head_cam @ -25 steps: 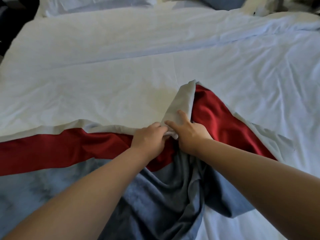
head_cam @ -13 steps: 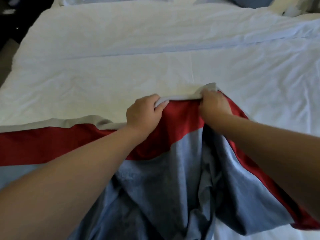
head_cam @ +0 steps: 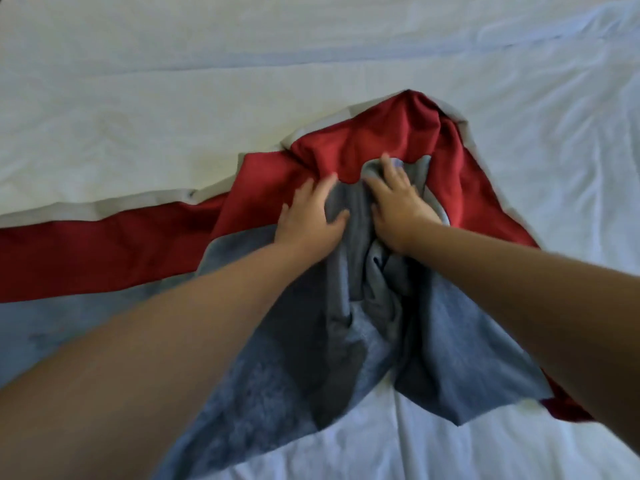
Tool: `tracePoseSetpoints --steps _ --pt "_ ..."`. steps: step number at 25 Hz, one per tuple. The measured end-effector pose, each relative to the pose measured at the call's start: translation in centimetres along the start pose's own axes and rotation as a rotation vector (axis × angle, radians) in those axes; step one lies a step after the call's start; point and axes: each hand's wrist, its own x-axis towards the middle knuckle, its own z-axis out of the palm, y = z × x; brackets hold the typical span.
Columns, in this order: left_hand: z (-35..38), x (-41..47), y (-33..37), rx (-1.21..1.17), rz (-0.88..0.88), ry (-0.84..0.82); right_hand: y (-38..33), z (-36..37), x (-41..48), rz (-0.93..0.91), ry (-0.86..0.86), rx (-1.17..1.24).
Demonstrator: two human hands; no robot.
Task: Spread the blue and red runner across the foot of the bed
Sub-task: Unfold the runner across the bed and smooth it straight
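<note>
The blue and red runner [head_cam: 104,251] lies flat across the left part of the white bed [head_cam: 173,98], red band towards the head, blue band towards me, with a pale grey edge. At the middle it is bunched into a peak [head_cam: 398,133], and its right part is folded back on itself. My left hand [head_cam: 311,216] lies on the bunch with fingers spread, its thumb against a grey-blue fold. My right hand [head_cam: 398,199] grips that same fold, fingers curled into the cloth.
The white sheet is smooth at the left and creased at the right [head_cam: 554,150]. A long straight fold line [head_cam: 242,64] crosses the bed further up. Bare sheet shows below the runner [head_cam: 415,445].
Both hands have left the runner's grey top edge and come together lower down on the blue fold. The red cloth now stands in a peak beyond them. The camera has dipped closer.
</note>
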Motion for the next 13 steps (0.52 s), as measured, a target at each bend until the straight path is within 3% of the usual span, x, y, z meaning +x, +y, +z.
tracePoseSetpoints --steps 2,4,8,13 --pt "1.5 -3.2 0.4 0.13 0.106 -0.026 0.4 1.4 -2.2 -0.019 -0.031 -0.039" --pt "3.0 -6.4 2.0 0.215 0.165 0.051 0.7 1.3 -3.8 0.045 -0.008 -0.024" --pt "5.9 -12.7 5.5 0.224 0.284 0.146 1.4 1.0 -9.2 0.164 0.056 -0.072" --pt "7.0 -17.6 6.5 0.292 0.297 -0.054 1.1 -0.4 -18.0 0.228 -0.095 -0.146"
